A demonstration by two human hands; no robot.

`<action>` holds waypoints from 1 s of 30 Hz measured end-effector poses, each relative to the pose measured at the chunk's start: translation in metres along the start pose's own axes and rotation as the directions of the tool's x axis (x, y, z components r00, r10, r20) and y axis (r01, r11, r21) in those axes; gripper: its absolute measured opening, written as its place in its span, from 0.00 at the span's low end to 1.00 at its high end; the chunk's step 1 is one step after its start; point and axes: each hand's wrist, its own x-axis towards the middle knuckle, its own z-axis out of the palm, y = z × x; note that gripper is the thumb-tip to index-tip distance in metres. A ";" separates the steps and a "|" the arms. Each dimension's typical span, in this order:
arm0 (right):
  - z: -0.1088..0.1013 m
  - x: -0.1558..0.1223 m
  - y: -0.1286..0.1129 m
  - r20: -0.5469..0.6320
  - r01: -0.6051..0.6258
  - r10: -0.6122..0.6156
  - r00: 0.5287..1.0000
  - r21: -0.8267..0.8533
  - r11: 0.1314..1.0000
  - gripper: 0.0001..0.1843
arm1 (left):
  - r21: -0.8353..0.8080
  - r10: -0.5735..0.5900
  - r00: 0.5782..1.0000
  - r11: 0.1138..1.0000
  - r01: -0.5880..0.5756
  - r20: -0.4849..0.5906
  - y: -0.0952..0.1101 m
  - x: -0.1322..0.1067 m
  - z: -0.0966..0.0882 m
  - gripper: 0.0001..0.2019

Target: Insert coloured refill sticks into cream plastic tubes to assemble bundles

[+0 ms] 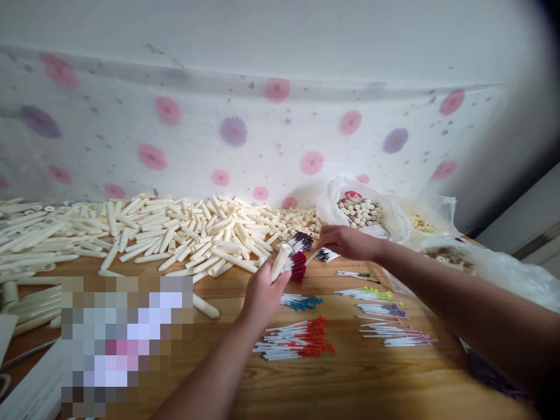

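My left hand (262,291) is closed around a cream plastic pen barrel (280,261) and a bundle of red-tipped refills (297,266), held just above the wooden table (350,379). My right hand (343,240) reaches in from the right with fingers pinched on a thin white refill (311,257) whose other end points at the barrel. A second bundle of dark-tipped refills (301,240) shows just behind the left hand. A big heap of cream barrels (175,230) lies beyond both hands.
Sorted bunches of refills lie on the table: blue (301,301), orange-red (297,339), yellow-green (367,293), purple and pink (394,326). Clear plastic bags of small cream parts (363,211) sit at the back right. A flowered sheet (245,140) covers the wall behind.
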 end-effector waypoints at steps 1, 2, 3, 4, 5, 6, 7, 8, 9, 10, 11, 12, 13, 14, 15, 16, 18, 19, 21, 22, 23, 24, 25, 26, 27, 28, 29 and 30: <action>0.001 -0.011 -0.014 -0.064 0.023 -0.012 0.998 0.167 0.986 0.14 | -0.131 -0.020 1.000 0.991 0.022 0.017 0.001 0.000 0.000 0.12; 0.004 -0.021 -0.028 -0.123 0.045 -0.008 0.992 0.300 0.953 0.13 | -0.244 -0.032 0.997 0.968 0.049 0.074 0.003 -0.002 0.001 0.12; 0.009 -0.030 -0.041 -0.161 0.063 0.004 0.987 0.408 0.911 0.13 | -0.324 -0.035 0.987 0.942 0.085 0.157 0.005 -0.004 0.003 0.13; 0.016 -0.037 -0.053 -0.180 0.063 0.028 0.983 0.483 0.873 0.12 | -0.369 -0.033 0.967 0.921 0.129 0.254 0.008 -0.008 0.006 0.14; 0.024 -0.044 -0.063 -0.188 0.049 0.064 0.980 0.542 0.839 0.11 | -0.384 -0.028 0.937 0.908 0.169 0.347 0.012 -0.012 0.009 0.14; 0.033 -0.048 -0.071 -0.188 0.026 0.107 0.976 0.593 0.804 0.10 | -0.381 -0.019 0.907 0.903 0.196 0.421 0.015 -0.016 0.012 0.14; 0.041 -0.052 -0.078 -0.188 0.001 0.155 0.970 0.639 0.769 0.09 | -0.371 -0.011 0.882 0.905 0.209 0.470 0.018 -0.019 0.016 0.13; 0.049 -0.054 -0.082 -0.193 -0.019 0.203 0.960 0.678 0.735 0.08 | -0.363 -0.008 0.870 0.907 0.214 0.492 0.020 -0.022 0.019 0.12; 0.057 -0.056 -0.084 -0.205 -0.034 0.252 0.946 0.709 0.705 0.07 | -0.360 -0.009 0.869 0.908 0.214 0.495 0.021 -0.025 0.021 0.11; 0.065 -0.056 -0.085 -0.224 -0.042 0.300 0.927 0.734 0.678 0.06 | -0.363 -0.013 0.875 0.907 0.215 0.484 0.022 -0.026 0.023 0.10; 0.071 -0.057 -0.085 -0.250 -0.042 0.350 0.903 0.758 0.650 0.06 | -0.370 -0.022 0.884 0.903 0.218 0.466 0.022 -0.027 0.025 0.09; 0.077 -0.056 -0.084 -0.278 -0.035 0.407 0.870 0.788 0.614 0.06 | -0.379 -0.037 0.893 0.897 0.227 0.448 0.022 -0.027 0.026 0.09; 0.082 -0.056 -0.083 -0.302 -0.021 0.466 0.832 0.822 0.570 0.07 | -0.386 -0.056 0.899 0.890 0.242 0.434 0.022 -0.027 0.026 0.09; 0.086 -0.055 -0.081 -0.319 -0.001 0.522 0.791 0.852 0.523 0.08 | -0.393 -0.075 0.903 0.883 0.257 0.422 0.022 -0.027 0.026 0.09; 0.089 -0.055 -0.080 -0.329 0.019 0.569 0.754 0.876 0.482 0.08 | -0.401 -0.090 0.905 0.875 0.272 0.416 0.022 -0.026 0.026 0.09; 0.092 -0.054 -0.080 -0.333 0.035 0.603 0.725 0.892 0.451 0.07 | -0.411 -0.102 0.903 0.865 0.288 0.417 0.021 -0.026 0.027 0.10; 0.095 -0.053 -0.079 -0.340 0.053 0.637 0.692 0.904 0.425 0.07 | -0.433 -0.121 0.890 0.840 0.328 0.439 0.020 -0.026 0.028 0.11; 0.096 -0.052 -0.080 -0.343 0.060 0.644 0.684 0.906 0.418 0.06 | -0.442 -0.125 0.881 0.828 0.347 0.457 0.019 -0.026 0.029 0.12; 0.096 -0.051 -0.082 -0.337 0.090 0.652 0.679 0.920 0.381 0.06 | -0.445 -0.125 0.864 0.816 0.369 0.487 0.018 -0.026 0.031 0.13; 0.096 -0.051 -0.083 -0.328 0.109 0.654 0.681 0.930 0.352 0.07 | -0.442 -0.124 0.862 0.817 0.370 0.492 0.017 -0.026 0.032 0.13; 0.096 -0.051 -0.084 -0.314 0.126 0.655 0.687 0.940 0.318 0.07 | -0.438 -0.122 0.863 0.821 0.365 0.491 0.017 -0.026 0.032 0.12; 0.095 -0.051 -0.085 -0.297 0.141 0.653 0.697 0.949 0.281 0.07 | -0.437 -0.121 0.865 0.823 0.362 0.488 0.018 -0.027 0.033 0.12; 0.094 -0.052 -0.086 -0.276 0.155 0.647 0.711 0.959 0.238 0.08 | -0.440 -0.122 0.864 0.821 0.364 0.488 0.019 -0.027 0.032 0.11; 0.093 -0.053 -0.087 -0.252 0.166 0.637 0.728 0.967 0.194 0.08 | -0.447 -0.121 0.861 0.814 0.371 0.494 0.019 -0.027 0.032 0.11; 0.091 -0.054 -0.089 -0.231 0.174 0.622 0.748 0.973 0.151 0.08 | -0.455 -0.116 0.852 0.804 0.382 0.511 0.020 -0.028 0.031 0.11; 0.090 -0.055 -0.090 -0.215 0.182 0.605 0.767 0.976 0.116 0.09 | -0.463 -0.107 0.839 0.793 0.396 0.534 0.021 -0.028 0.031 0.11; 0.088 -0.056 -0.092 -0.207 0.190 0.587 0.783 0.978 0.091 0.09 | -0.468 -0.095 0.823 0.784 0.408 0.559 0.021 -0.029 0.030 0.11; 0.087 -0.057 -0.094 -0.207 0.197 0.571 0.794 0.977 0.080 0.08 | -0.471 -0.079 0.809 0.779 0.415 0.583 0.021 -0.029 0.030 0.11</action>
